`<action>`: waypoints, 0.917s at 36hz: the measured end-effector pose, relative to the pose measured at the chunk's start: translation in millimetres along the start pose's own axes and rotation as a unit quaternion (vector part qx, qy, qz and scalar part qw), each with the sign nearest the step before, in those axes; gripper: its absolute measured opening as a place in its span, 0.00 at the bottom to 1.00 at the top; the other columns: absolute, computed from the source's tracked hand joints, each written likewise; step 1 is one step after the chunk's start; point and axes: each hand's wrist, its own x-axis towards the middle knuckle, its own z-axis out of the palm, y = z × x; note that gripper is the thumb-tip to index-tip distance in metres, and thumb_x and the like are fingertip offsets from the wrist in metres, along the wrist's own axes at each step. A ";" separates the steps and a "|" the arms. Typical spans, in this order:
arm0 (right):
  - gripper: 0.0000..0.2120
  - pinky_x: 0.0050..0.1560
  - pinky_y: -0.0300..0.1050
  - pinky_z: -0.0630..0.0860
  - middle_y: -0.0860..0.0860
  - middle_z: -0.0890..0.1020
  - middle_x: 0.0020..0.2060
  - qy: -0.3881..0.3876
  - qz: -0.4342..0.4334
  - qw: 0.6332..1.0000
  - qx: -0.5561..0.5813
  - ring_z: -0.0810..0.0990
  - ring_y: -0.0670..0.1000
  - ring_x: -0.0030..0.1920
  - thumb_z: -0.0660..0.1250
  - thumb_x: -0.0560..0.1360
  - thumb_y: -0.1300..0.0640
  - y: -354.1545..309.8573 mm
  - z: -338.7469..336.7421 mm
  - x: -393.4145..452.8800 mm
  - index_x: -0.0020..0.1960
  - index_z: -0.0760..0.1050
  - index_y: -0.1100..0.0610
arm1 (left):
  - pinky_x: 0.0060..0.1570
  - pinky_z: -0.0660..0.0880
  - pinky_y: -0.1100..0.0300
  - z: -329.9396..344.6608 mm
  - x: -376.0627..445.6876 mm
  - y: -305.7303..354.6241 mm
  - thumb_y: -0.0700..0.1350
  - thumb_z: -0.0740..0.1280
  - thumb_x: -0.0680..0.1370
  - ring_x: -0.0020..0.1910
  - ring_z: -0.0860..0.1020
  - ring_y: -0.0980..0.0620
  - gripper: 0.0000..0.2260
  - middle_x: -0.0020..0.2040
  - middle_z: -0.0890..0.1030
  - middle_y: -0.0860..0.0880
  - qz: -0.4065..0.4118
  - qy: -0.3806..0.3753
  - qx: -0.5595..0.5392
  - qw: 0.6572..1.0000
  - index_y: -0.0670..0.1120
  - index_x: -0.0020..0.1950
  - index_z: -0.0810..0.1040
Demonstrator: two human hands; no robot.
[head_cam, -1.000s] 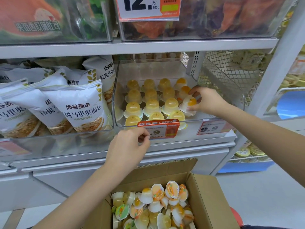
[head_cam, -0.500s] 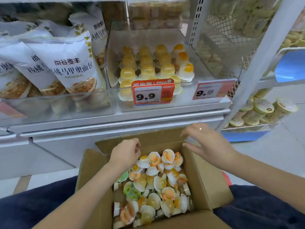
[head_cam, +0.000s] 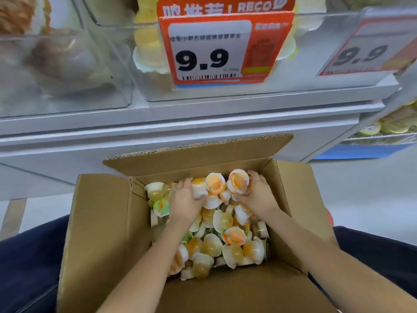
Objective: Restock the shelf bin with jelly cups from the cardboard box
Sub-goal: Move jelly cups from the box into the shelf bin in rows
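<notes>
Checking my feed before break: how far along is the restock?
Some jelly cups already sit in the shelf bin. Left hand and right hand are each gripping cups inside the cardboard box. Many cups remain there.

At the top of the frame, the white shelf [head_cam: 180,114] carries a clear bin [head_cam: 293,86] with yellow jelly cups [head_cam: 146,50].

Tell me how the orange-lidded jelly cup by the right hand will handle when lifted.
The small orange-lidded plastic jelly cup is probably light: the right hand curls round it easily. Its smooth domed body likely slips or rolls, as neighbours lie tumbled every way in the brown cardboard box.
</notes>
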 end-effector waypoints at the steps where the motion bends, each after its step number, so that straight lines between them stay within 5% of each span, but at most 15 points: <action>1: 0.36 0.65 0.48 0.67 0.56 0.70 0.63 0.005 0.010 1.000 0.018 0.67 0.55 0.66 0.77 0.65 0.53 -0.8 7.4 3.0 0.68 0.65 0.57 | 0.64 0.65 0.52 3.7 2.7 2.8 0.53 0.68 0.74 0.67 0.66 0.45 0.27 0.65 0.73 0.47 -0.005 0.016 0.022 1.000 0.48 0.70 0.68; 5: 0.44 0.68 0.49 0.65 0.58 0.66 0.67 0.044 0.040 0.998 0.028 0.60 0.57 0.71 0.77 0.64 0.47 -2.7 28.8 14.1 0.72 0.60 0.59 | 0.61 0.62 0.51 12.7 10.7 11.5 0.55 0.66 0.75 0.65 0.66 0.45 0.21 0.62 0.75 0.47 -0.019 0.039 0.051 0.998 0.49 0.65 0.69; 12: 0.28 0.60 0.47 0.66 0.54 0.73 0.58 0.165 0.002 0.986 -0.002 0.68 0.56 0.60 0.75 0.65 0.50 -0.7 31.8 8.7 0.61 0.71 0.58 | 0.59 0.62 0.52 12.9 8.2 10.3 0.55 0.67 0.75 0.63 0.69 0.45 0.20 0.59 0.77 0.46 -0.017 0.062 0.049 0.997 0.49 0.63 0.72; 18: 0.22 0.50 0.39 0.67 0.48 0.73 0.51 0.135 -0.052 0.985 0.093 0.71 0.50 0.55 0.75 0.67 0.58 -10.5 8.1 -13.0 0.54 0.68 0.54 | 0.55 0.73 0.54 -11.9 -12.9 13.6 0.49 0.70 0.75 0.57 0.76 0.45 0.21 0.56 0.79 0.45 -0.028 0.088 -0.172 0.981 0.42 0.65 0.73; 21: 0.22 0.46 0.34 0.68 0.45 0.72 0.50 0.111 -0.077 0.985 0.112 0.71 0.46 0.52 0.74 0.69 0.59 -20.6 -7.6 -30.7 0.54 0.65 0.49 | 0.42 0.74 0.61 -37.7 -25.5 30.1 0.47 0.69 0.76 0.43 0.77 0.51 0.16 0.46 0.78 0.47 -0.122 0.047 -0.360 0.924 0.41 0.61 0.74; 25: 0.22 0.45 0.33 0.65 0.43 0.69 0.47 0.043 -0.133 0.988 0.066 0.69 0.45 0.53 0.72 0.68 0.61 -40.8 -34.3 -54.1 0.57 0.67 0.50 | 0.34 0.76 0.57 -81.0 -35.8 59.6 0.46 0.65 0.78 0.40 0.77 0.48 0.07 0.44 0.77 0.43 -0.296 -0.103 -0.635 0.706 0.44 0.52 0.74; 26: 0.23 0.46 0.35 0.66 0.45 0.70 0.49 0.028 -0.150 0.987 0.044 0.69 0.46 0.53 0.73 0.67 0.59 -46.7 -42.4 -59.9 0.58 0.68 0.50 | 0.31 0.77 0.53 -92.0 -39.7 65.7 0.46 0.65 0.79 0.40 0.76 0.46 0.06 0.45 0.76 0.41 -0.315 -0.129 -0.655 0.674 0.44 0.51 0.74; 28: 0.25 0.44 0.34 0.66 0.48 0.73 0.50 0.003 -0.187 0.982 0.002 0.71 0.47 0.54 0.74 0.65 0.56 -60.8 -60.2 -71.0 0.59 0.69 0.50 | 0.27 0.78 0.53 -110.9 -48.4 76.1 0.47 0.63 0.79 0.41 0.76 0.44 0.08 0.46 0.76 0.39 -0.310 -0.173 -0.654 0.669 0.42 0.52 0.74; 30: 0.29 0.45 0.34 0.70 0.48 0.77 0.51 -0.011 -0.221 0.974 -0.050 0.74 0.49 0.56 0.73 0.65 0.53 -78.2 -78.7 -82.9 0.64 0.68 0.51 | 0.35 0.79 0.50 -128.4 -59.1 86.0 0.48 0.61 0.80 0.43 0.76 0.44 0.09 0.47 0.76 0.40 -0.278 -0.209 -0.634 0.691 0.42 0.52 0.74; 33: 0.40 0.44 0.49 0.77 0.50 0.77 0.45 -0.017 -0.247 0.962 -0.118 0.78 0.52 0.49 0.71 0.67 0.52 -106.9 -106.3 -102.5 0.73 0.55 0.51 | 0.45 0.76 0.50 -153.2 -76.1 100.9 0.48 0.63 0.80 0.48 0.76 0.43 0.09 0.49 0.76 0.40 -0.229 -0.236 -0.612 0.719 0.43 0.51 0.74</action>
